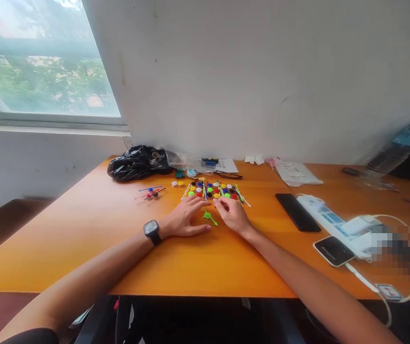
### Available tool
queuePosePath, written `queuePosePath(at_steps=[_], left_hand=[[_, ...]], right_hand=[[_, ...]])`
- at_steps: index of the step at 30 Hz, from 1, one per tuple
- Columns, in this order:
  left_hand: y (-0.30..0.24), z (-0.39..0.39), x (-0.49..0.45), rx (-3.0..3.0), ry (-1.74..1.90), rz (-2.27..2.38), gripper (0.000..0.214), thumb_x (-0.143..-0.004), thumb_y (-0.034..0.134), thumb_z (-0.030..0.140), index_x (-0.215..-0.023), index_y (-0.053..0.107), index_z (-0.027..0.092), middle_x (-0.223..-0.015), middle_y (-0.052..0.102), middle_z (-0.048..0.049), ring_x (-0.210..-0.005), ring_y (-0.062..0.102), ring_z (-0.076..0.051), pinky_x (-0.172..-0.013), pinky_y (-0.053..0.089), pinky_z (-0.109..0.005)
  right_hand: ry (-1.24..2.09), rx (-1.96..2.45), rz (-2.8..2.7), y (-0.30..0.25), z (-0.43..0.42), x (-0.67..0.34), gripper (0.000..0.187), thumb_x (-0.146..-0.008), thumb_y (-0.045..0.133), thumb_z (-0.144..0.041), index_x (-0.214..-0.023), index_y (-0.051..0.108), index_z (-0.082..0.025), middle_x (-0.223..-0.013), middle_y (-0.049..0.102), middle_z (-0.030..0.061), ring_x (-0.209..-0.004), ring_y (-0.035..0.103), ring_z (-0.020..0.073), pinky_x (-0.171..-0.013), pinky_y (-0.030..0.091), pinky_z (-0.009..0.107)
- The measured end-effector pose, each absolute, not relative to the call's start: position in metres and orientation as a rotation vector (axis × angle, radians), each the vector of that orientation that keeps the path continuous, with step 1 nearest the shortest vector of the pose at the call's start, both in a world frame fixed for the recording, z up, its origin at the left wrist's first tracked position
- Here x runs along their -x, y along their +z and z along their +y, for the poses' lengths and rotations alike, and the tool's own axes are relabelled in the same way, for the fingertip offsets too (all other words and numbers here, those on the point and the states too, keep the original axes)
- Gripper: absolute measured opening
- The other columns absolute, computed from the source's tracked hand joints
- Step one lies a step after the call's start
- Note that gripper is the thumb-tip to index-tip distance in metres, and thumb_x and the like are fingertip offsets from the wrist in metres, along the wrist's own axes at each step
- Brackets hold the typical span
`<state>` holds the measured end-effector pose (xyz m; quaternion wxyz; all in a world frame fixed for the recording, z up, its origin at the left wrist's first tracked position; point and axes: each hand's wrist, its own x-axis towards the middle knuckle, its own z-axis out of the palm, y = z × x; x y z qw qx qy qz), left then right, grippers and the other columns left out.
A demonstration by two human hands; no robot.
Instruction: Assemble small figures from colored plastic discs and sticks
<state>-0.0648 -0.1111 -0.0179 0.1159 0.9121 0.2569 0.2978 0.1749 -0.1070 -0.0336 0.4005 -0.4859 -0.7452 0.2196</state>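
On the wooden table, my left hand, with a black watch on the wrist, rests with its fingers apart and nothing in them. Just to its right lies a green arrow spinner, its pointer towards the lower right. My right hand has thumb and fingertips pinched together; whatever they hold is hidden or too small to name. Beyond both hands are rows of colourful round discs, with thin plastic arrows lying among and beside them. Several arrow spinners in blue, red and black sit further left.
A black plastic bag lies at the back left. White and yellow discs sit near it. To the right are a black phone, a white power strip, a second phone and a large clear bottle.
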Motion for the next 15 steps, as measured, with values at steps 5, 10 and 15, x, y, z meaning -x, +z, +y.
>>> queuePosePath(at_steps=[5,10,15], left_hand=[[-0.0191,-0.1102,0.0639,-2.680,0.858,0.754,0.062,-0.093,0.076,0.054,-0.146,0.058,0.025,-0.136,0.067,-0.0124,-0.123,0.060,-0.032,-0.110,0.051,-0.052],[-0.0248,-0.1071,0.0614,-2.714,0.905,0.748,0.027,-0.103,0.065,0.040,-0.126,0.068,0.026,-0.124,0.072,-0.0085,-0.115,0.062,-0.027,-0.104,0.052,-0.046],[-0.0276,-0.1061,0.0613,-2.762,0.895,0.767,0.014,-0.102,0.064,0.036,-0.105,0.069,0.024,-0.099,0.072,-0.0063,-0.098,0.063,-0.024,-0.089,0.053,-0.039]], right_hand=[[0.505,1.231,-1.858,-0.0301,-0.1087,-0.1740,0.056,-0.107,0.050,-0.064,-0.073,0.057,-0.020,-0.059,0.048,-0.0011,-0.054,0.045,0.0165,-0.054,0.029,0.030],[0.464,1.246,-1.873,-0.0300,-0.1090,-0.1734,0.055,-0.106,0.050,-0.062,-0.072,0.056,-0.020,-0.058,0.049,-0.0015,-0.054,0.045,0.0155,-0.054,0.029,0.029],[0.412,1.253,-1.911,-0.0287,-0.1100,-0.1733,0.054,-0.107,0.049,-0.061,-0.071,0.055,-0.021,-0.057,0.047,-0.0016,-0.053,0.045,0.0154,-0.054,0.028,0.029]])
